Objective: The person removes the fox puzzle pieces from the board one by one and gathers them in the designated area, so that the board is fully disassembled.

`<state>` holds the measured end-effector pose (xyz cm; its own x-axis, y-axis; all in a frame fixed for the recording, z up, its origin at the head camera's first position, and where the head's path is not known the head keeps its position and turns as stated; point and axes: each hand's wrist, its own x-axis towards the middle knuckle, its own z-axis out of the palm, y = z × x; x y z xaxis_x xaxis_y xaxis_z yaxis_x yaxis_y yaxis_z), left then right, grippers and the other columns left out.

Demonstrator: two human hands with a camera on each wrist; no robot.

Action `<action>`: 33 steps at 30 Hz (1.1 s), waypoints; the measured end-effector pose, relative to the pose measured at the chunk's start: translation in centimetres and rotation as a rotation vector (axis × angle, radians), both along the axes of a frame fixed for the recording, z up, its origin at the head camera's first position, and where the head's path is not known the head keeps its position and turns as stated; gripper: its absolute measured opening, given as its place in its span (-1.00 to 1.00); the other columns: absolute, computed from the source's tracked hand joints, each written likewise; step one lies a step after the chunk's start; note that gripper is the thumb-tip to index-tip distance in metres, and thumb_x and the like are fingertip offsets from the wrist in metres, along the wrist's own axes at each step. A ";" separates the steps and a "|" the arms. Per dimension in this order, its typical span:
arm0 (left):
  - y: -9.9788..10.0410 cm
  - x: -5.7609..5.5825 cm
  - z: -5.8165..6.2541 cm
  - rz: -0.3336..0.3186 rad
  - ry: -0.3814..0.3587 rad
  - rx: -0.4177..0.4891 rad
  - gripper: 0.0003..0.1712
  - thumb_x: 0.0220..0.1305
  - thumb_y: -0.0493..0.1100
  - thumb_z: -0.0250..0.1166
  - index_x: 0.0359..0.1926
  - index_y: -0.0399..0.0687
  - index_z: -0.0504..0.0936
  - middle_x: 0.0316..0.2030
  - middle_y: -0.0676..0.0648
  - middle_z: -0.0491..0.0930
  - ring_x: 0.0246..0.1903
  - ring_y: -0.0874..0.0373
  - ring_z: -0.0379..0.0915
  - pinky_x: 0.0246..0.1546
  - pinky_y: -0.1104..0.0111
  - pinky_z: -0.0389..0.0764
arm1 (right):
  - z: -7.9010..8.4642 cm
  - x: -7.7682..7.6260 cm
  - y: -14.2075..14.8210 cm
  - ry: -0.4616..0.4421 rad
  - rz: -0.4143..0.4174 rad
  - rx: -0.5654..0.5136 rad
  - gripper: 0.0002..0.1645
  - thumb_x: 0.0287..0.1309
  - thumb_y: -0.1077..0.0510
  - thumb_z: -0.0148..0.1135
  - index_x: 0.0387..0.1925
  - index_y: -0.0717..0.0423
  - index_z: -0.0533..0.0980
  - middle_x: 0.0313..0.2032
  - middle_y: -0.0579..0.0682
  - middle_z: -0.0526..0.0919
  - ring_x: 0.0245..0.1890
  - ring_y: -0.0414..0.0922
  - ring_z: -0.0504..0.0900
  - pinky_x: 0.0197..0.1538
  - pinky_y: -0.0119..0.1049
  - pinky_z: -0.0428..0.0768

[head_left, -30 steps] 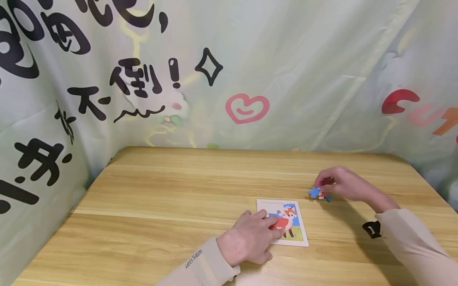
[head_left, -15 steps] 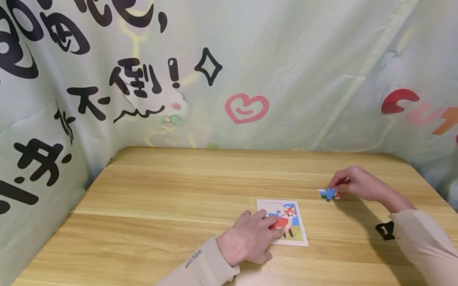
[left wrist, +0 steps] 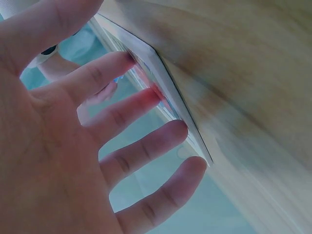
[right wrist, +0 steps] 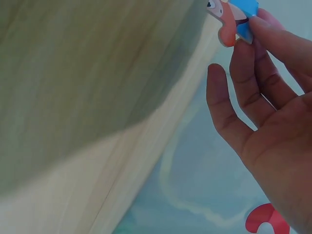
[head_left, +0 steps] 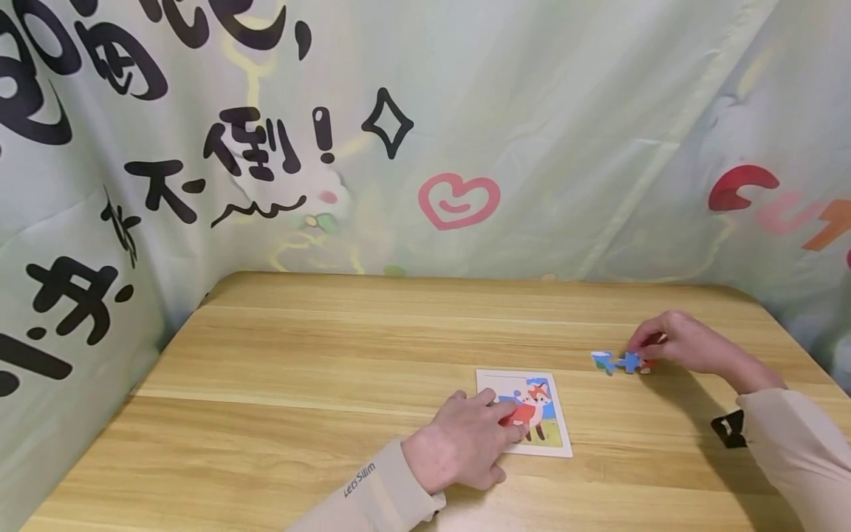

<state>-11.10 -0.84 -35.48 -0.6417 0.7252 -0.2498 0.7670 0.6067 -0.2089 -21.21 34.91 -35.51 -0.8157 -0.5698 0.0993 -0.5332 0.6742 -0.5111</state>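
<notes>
While the right hand (head_left: 685,343) pinches one piece (right wrist: 227,25), another (head_left: 603,361) lies nearby.

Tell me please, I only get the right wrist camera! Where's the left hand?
Observer: The left hand rests on a flat, white-bordered, four-sided puzzle board.
Operator: Ooh, what animal's on it?
Observer: A red-orange fox with a pale chest.
Operator: Is anything lying loose that I can't see?
Observer: Yes, a small blue, white and green jigsaw piece lies on the light brown, wood-grained table, to the left of the right hand.
</notes>
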 end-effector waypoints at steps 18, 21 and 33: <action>0.0 0.0 0.1 -0.013 0.009 0.001 -0.26 0.23 0.37 0.32 0.43 0.54 0.41 0.40 0.26 0.29 0.11 0.26 0.30 -0.02 0.30 0.52 | -0.8 -0.9 0.5 -0.131 -0.073 0.015 -0.84 0.11 0.52 0.28 -0.40 0.27 0.67 -0.41 -0.10 0.70 -0.52 -0.33 0.54 -0.43 -0.36 0.56; 0.0 0.0 0.1 -0.014 0.006 0.003 -0.27 0.23 0.36 0.33 0.42 0.54 0.42 0.39 0.27 0.29 0.10 0.26 0.30 -0.03 0.31 0.52 | -0.8 -0.9 0.6 -0.112 -0.094 0.033 -0.85 0.11 0.50 0.31 -0.41 0.24 0.66 -0.41 -0.10 0.69 -0.48 -0.32 0.57 -0.40 -0.35 0.58; 0.0 0.0 0.1 -0.005 0.006 0.004 -0.26 0.23 0.36 0.33 0.43 0.56 0.40 0.38 0.26 0.30 0.08 0.26 0.30 -0.02 0.30 0.52 | 0.4 -0.5 -1.4 -0.003 -0.062 0.076 -0.79 0.10 0.46 0.35 -0.40 0.09 0.67 -0.37 -0.18 0.68 -0.37 -0.35 0.55 -0.31 -0.32 0.60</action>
<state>-11.07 -0.85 -35.42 -0.6397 0.7291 -0.2430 0.7685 0.6038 -0.2116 -21.74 33.50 -35.13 -0.8501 -0.5237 0.0554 -0.4876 0.7430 -0.4584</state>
